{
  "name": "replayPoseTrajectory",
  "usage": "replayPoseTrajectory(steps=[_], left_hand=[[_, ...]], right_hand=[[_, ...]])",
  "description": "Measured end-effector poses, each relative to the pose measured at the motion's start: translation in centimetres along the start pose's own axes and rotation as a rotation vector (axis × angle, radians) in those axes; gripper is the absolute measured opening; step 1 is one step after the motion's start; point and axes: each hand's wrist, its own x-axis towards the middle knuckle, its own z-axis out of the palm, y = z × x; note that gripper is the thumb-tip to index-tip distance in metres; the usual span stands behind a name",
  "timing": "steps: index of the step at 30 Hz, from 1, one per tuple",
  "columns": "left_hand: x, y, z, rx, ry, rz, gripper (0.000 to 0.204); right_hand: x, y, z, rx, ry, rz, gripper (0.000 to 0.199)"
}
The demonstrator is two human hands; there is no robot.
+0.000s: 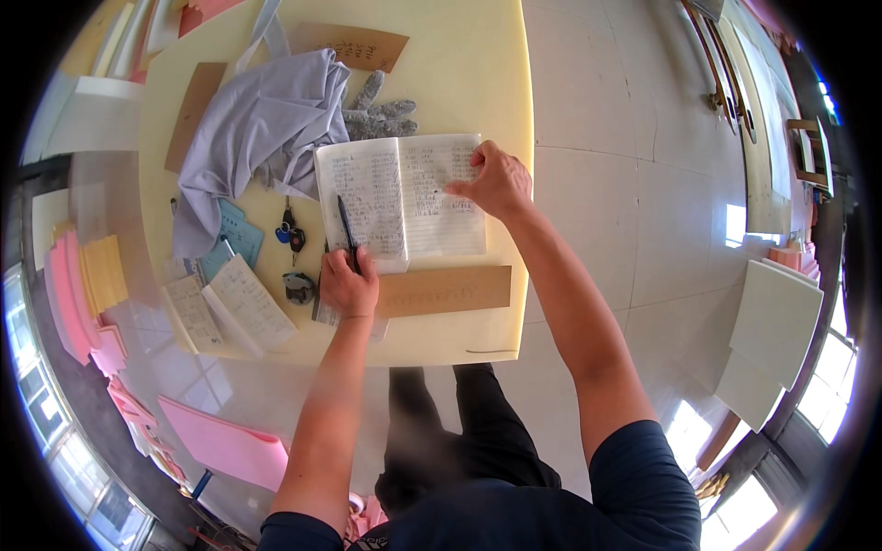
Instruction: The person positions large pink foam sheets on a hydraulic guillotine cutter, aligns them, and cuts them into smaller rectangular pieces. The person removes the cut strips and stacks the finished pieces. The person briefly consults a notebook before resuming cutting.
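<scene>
An open notebook (444, 237) with handwritten pages lies on the pale yellow table. My left hand (347, 289) is closed at its lower left edge, around the end of a dark pen (345, 220) that slants up over the left page. At the upper right edge of the notebook is my right hand (501, 182), fingers bent at the page edge and thumb lying over the right page. A brown cardboard strip (446, 292) with faint writing lies just below the notebook, beside my left hand. What lies under my left palm is hidden.
On the table (459, 55) lie a grey-lilac cloth (262, 129), a grey knit glove (381, 119), keys (290, 230), a tape measure (299, 287), a smaller open notebook (250, 303) and a blue card (237, 241). Pink foam sheets (225, 443) stand at lower left.
</scene>
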Motion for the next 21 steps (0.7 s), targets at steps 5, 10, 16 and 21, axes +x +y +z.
replayPoseTrajectory(steps=[5,10,16,21], left_hand=[[-0.1,-0.1,0.1,0.001,0.007,0.005,0.030],[0.2,-0.2,0.8,0.011,0.002,-0.001,0.030],[0.7,0.2,0.5,0.008,0.017,-0.006,0.030],[0.1,0.2,-1.6,-0.039,-0.026,-0.039,0.030]], right_hand=[[0.0,0.0,-0.1,0.000,-0.003,-0.007,0.060],[0.4,0.1,0.1,-0.006,0.011,-0.011,0.060],[0.6,-0.1,-0.5,-0.005,0.000,-0.007,0.059],[-1.0,-0.4,-0.9,-0.024,-0.022,0.021,0.061]])
